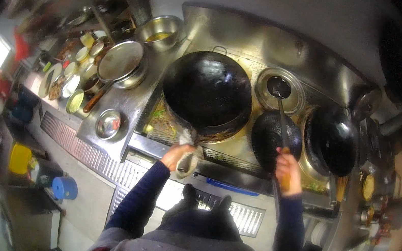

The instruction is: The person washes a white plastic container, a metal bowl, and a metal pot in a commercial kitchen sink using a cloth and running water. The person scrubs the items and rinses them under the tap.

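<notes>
Through a grey-white cloth [189,160], my left hand [176,156] grips the handle end of a large black wok [207,91]. The wok sits on the range in front of me, and its inside looks dark and glossy. My right hand [287,171] is closed around the wooden handle of a long metal ladle [283,121]. The ladle's dark bowl is over or inside a round metal basin [260,91] behind a smaller black pan [267,135]; whether it touches the basin I cannot tell.
Another black wok [333,140] stands at the right. On the left steel counter [88,134] are a strainer [121,60] over a pot, a small metal bowl [108,124] and a steel bowl [160,33] with yellow liquid. Several seasoning containers [77,69] stand farther left. Metal grating [96,155] edges the counter.
</notes>
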Available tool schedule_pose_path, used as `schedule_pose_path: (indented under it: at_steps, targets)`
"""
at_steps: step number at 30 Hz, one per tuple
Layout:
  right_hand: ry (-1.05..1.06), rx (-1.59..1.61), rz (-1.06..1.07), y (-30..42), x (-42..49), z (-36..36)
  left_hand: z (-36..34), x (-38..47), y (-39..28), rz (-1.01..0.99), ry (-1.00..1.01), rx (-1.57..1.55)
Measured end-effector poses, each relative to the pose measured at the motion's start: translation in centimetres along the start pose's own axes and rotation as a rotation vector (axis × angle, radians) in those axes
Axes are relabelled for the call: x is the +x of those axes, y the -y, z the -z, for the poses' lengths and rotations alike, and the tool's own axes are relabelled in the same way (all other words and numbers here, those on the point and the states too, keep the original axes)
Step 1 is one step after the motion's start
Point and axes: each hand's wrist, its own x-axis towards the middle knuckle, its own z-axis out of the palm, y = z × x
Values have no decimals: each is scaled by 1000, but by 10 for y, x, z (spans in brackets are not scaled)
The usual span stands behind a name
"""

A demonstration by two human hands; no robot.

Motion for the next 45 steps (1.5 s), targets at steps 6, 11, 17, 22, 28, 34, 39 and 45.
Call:
schedule_pose_path:
  at_steps: [6,11,17,22,28,34,39,45]
  targets:
    - [62,-155,-163,-25,-60,-39,5,7,11,-105,76,161]
    - [86,-497,-75,-62,-48,-36,-11,-4,3,-71,30,387]
    - [-4,-552,-227,-80,8,-66,-42,-35,-57,95,-324,1535]
    - [74,-1390,3,-80,34,-104,-103,-31,-107,-414,-356,1086]
    - [-52,-1190,849,-8,86,-88,-196,38,-81,-503,75,782]
    - [-273,-1469,689,125,240,-1,-182,49,-39,-15,-141,1214]
    - [-304,-1507,848,141,375,70,-170,44,-21,-468,-79,1093]
    - [-380,-1816,556,88,468,135,-186,61,-22,-344,-184,1122]
